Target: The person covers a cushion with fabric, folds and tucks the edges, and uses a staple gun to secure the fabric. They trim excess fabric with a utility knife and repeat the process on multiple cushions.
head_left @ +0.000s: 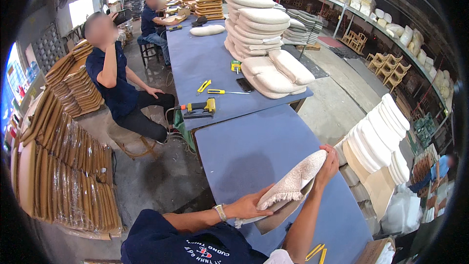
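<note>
The far blue tabletop (188, 63) and the near blue tabletop (239, 146) stand end to end. The far unit supports, at its near end, a yellow-and-black staple gun (200, 107), a yellow hand tool (204, 86), a yellow-handled tool with a thin shaft (220, 91) and a black phone (244, 85). Cream cushions (273, 76) lie at its right edge, beside a tall cushion stack (256, 27). A single cream pad (207, 30) lies farther along. The grey floor (146, 181) bears plastic-wrapped brown stacks (73, 181) at left.
</note>
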A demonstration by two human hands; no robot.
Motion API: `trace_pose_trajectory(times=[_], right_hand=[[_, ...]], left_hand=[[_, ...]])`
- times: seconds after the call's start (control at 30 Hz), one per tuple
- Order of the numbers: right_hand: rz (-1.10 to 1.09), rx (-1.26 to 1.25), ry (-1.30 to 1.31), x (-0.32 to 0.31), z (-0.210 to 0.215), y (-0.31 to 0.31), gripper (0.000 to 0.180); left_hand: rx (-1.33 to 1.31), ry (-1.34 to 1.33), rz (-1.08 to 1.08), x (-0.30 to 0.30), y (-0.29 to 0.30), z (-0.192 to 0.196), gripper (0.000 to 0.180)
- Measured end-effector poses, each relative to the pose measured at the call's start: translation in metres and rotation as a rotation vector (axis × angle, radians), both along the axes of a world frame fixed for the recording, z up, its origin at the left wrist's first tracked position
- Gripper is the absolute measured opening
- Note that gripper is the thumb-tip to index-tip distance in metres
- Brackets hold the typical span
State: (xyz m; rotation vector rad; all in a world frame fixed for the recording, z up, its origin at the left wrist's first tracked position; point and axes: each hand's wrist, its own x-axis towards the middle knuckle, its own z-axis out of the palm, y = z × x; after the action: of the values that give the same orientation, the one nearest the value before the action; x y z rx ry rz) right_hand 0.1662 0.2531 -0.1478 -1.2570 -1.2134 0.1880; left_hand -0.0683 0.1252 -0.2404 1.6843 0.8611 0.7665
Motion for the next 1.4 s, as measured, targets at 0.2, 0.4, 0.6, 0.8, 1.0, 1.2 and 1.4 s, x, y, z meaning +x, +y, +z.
trace_pose_trajectory(times=[0.2,0.4,0.6,0.8,1.0,1.2,1.4], right_hand=[[0.058,-0.019,0.119,0.015,-0.001,-0.013,0.043],[-0.062,-0.114,0.135,0.042,-0.003,-0.038,0.047],[-0.09,-0.352,0.584,0.035,-0.06,-0.097,0.061],[-0.174,-0.656,0.467,0.07,-0.248,-0.128,0.049],[-0.07,-0.587,0.614,0.049,-0.187,-0.158,0.036],[-0.133,-0.437,0.456,0.046,-0.146,-0.198,0.033],[-0.231,-0.55,0.03,0.021,-0.127,-0.202,0.041]], left_hand=[[0.024,0.022,0.108,-0.012,0.0,-0.043,0.043],[0.169,0.067,0.163,-0.007,0.006,0.009,0.028],[0.344,0.344,-0.122,-0.024,0.038,0.062,0.033],[0.133,0.649,-0.258,-0.012,0.05,-0.007,0.04],[0.107,0.602,-0.168,-0.011,0.039,-0.008,0.041],[0.151,0.492,-0.216,0.004,0.043,0.0,0.043],[0.07,0.389,-0.16,0.014,0.047,-0.009,0.051]])
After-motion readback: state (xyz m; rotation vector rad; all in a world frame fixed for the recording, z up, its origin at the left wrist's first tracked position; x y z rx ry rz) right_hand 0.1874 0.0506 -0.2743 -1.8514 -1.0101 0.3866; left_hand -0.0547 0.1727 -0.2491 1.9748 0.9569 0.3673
